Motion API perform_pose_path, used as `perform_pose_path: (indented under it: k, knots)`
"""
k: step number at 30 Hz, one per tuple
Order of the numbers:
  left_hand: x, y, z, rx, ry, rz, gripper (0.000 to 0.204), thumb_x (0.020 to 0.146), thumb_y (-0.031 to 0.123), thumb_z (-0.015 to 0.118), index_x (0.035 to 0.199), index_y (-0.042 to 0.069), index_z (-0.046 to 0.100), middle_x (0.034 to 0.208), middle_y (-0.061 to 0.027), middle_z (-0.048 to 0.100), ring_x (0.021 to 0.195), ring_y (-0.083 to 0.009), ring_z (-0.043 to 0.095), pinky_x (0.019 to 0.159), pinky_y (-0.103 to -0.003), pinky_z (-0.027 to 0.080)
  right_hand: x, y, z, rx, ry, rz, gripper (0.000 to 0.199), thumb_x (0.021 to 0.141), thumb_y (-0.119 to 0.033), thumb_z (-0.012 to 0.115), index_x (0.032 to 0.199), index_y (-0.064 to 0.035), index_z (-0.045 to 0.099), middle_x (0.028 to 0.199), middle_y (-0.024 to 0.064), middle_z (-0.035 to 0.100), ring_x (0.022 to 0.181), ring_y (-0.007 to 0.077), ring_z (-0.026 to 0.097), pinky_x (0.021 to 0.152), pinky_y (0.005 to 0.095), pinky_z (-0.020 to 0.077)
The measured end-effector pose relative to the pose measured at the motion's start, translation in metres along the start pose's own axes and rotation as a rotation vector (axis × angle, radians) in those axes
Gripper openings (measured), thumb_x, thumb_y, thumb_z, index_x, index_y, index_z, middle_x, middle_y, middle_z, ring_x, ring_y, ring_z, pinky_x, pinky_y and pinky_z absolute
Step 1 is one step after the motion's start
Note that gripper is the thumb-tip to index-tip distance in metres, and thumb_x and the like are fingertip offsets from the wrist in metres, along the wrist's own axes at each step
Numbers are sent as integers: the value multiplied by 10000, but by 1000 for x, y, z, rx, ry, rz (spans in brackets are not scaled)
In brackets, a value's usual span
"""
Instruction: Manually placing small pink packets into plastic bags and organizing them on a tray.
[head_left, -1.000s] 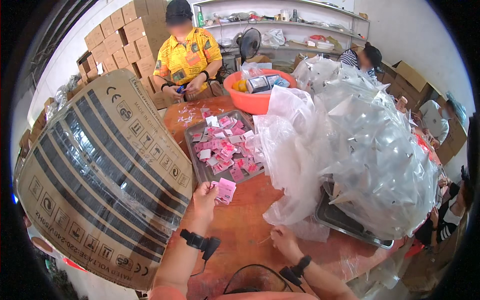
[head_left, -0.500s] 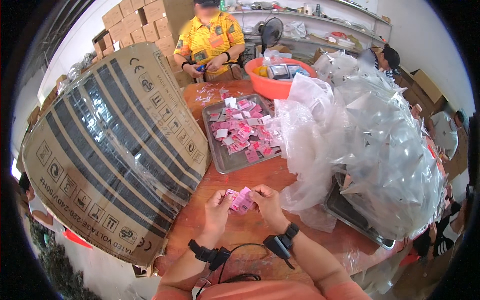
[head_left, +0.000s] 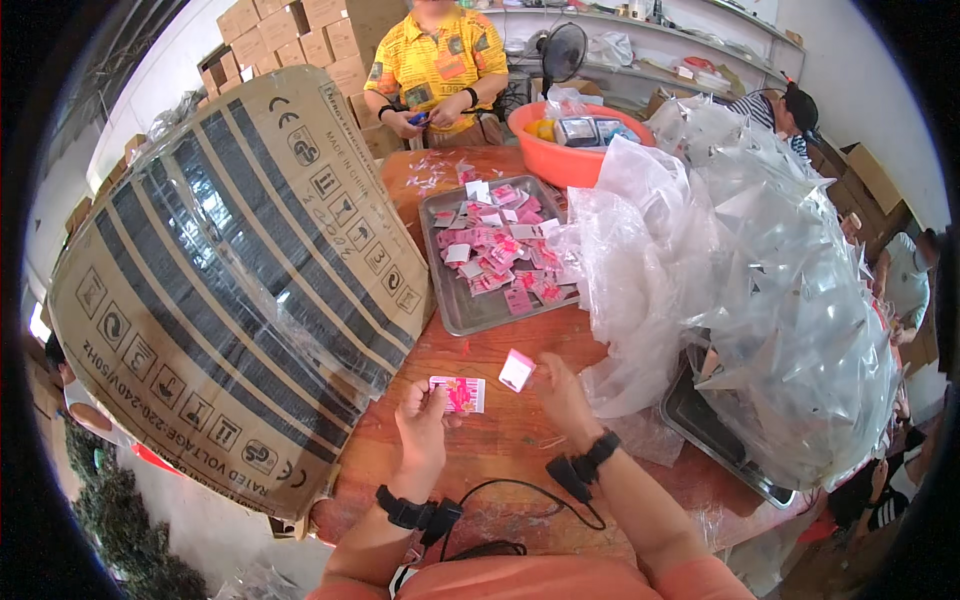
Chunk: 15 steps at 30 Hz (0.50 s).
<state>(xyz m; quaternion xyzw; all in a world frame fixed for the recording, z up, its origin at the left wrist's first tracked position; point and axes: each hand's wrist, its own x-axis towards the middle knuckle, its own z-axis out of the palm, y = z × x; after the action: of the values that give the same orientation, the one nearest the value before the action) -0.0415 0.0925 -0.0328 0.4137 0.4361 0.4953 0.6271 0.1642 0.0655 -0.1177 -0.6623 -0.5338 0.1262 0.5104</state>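
Observation:
Pinched in my left hand [head_left: 421, 422] is a small pink patterned card [head_left: 462, 395] with white edges, lying level above the table. My right hand [head_left: 563, 397] grips the edge of a small white card [head_left: 516, 370] with a pink border, tilted and apart from the first one. Beyond both hands a metal tray [head_left: 462, 316] holds many pink cards [head_left: 490, 245], some showing white sides.
A large striped cardboard box [head_left: 240, 290] leans at the left of the wooden table [head_left: 480, 460]. Bulky clear plastic bags [head_left: 790, 300] cover the right side, over a dark tray [head_left: 700, 420]. An orange basin [head_left: 570, 165] stands behind. Across the table, a person [head_left: 440, 70] holds a blue tool.
The pink cards were together between both hands; now they are apart, one in each. My right hand has moved right and turned its card to a white face. The view has shifted slightly.

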Motion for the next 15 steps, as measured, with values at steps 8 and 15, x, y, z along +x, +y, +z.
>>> perform_pose_path:
  k: [8,15]
  knots:
    - [-24,-3,18,139,-75,43,105,890,83,534,954,1,547,810,-43,609,636,-82,571,533,-206,469,-24,-79,-15,802,-381,428,66,856,-84,586,881,-23,589,763,-25,585,629,35,490,557,200,404]
    - [-42,16,27,201,-163,77,92,892,90,540,932,8,551,792,-31,602,652,-67,565,539,-192,449,-25,-94,-26,894,-302,500,33,856,-48,581,830,-28,580,710,-32,566,608,37,490,543,200,409]
